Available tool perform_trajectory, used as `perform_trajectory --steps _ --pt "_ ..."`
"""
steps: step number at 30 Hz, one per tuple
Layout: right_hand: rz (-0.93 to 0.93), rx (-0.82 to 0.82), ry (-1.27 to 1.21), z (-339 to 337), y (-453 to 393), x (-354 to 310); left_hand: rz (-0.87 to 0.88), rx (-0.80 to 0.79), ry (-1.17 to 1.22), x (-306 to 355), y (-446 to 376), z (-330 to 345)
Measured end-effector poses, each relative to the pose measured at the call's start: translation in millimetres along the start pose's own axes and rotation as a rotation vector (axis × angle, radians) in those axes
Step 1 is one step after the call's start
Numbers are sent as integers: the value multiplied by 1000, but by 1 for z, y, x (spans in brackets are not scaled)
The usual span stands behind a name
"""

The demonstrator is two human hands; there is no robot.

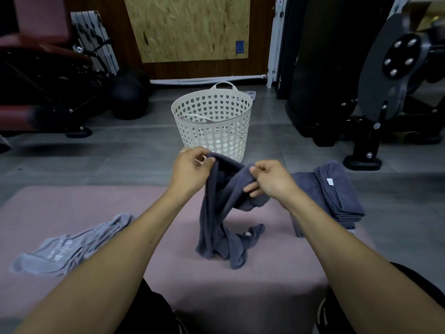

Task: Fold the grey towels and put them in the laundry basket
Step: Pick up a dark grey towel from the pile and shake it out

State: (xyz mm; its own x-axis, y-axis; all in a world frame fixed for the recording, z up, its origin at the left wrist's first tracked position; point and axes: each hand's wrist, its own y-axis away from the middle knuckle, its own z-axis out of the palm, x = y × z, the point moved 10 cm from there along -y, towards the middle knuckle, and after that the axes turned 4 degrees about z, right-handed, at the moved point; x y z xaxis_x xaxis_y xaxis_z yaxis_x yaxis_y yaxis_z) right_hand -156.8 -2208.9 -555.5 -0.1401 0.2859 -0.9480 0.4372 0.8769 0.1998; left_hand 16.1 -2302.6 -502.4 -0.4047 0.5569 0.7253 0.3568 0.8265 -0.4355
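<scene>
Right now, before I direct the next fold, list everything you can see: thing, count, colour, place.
dark grey towel: one, unfolded, held up over the pink mat, lower end resting on it
light grey towel: one, crumpled, mat's left side
folded towels: a stack, dark grey, mat's right edge; count unclear
laundry basket: one, white, perforated, on the floor beyond the mat
gym equipment: black, right and left background
left hand: pinches the towel's top edge
right hand: grips the same towel

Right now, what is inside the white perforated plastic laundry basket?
Through the white perforated plastic laundry basket only its far wall and a folded-down handle show; no grey towel is visible. The bottom is hidden by the near wall.
</scene>
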Motion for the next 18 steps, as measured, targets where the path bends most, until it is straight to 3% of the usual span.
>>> perform_trajectory --steps 3,7,9,12,18 --pt "19 173 46 -29 2 5 -116 98 -18 -18 -3 -17" --pt "94 228 -122 -58 16 9 -408 34 205 -38 6 -18" --pt "88 240 -183 -72 25 -6 -402 -4 208 -27 0 -27" --pt "-25 281 -280 -90 41 -54 -342 85 287 4 -21 -54" --pt "-365 445 -36 -122 91 -179 -202 205 373 97 -58 -117"
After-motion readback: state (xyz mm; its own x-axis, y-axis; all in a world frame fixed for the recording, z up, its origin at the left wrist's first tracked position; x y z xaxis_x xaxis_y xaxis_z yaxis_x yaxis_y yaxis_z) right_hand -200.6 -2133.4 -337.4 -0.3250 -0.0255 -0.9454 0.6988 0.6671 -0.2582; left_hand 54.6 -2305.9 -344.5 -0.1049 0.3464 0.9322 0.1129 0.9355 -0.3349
